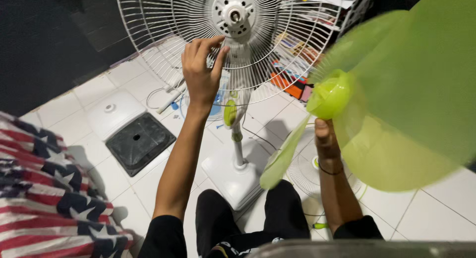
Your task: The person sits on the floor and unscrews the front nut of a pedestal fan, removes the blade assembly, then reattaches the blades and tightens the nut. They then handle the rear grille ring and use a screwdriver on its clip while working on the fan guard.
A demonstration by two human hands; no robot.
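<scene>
A white stand fan stands on the tiled floor in front of me, its rear wire guard (277, 50) facing up with the bare motor shaft hub (234, 12) in the middle. My left hand (201, 72) rests its fingers on the guard wires just below and left of the hub. My right hand (325, 136) grips the translucent green fan blade (396, 104) from beneath its hub and holds it up to the right of the guard. The blade looks blurred. The fan's pole and white base (235, 176) stand between my knees.
A second white wire guard (302, 171) lies flat on the floor under the blade. A black square base (139, 141) and a white base (114, 112) lie at left. Striped and starred cloth (44, 188) covers the left corner. Cables and clutter sit behind the fan.
</scene>
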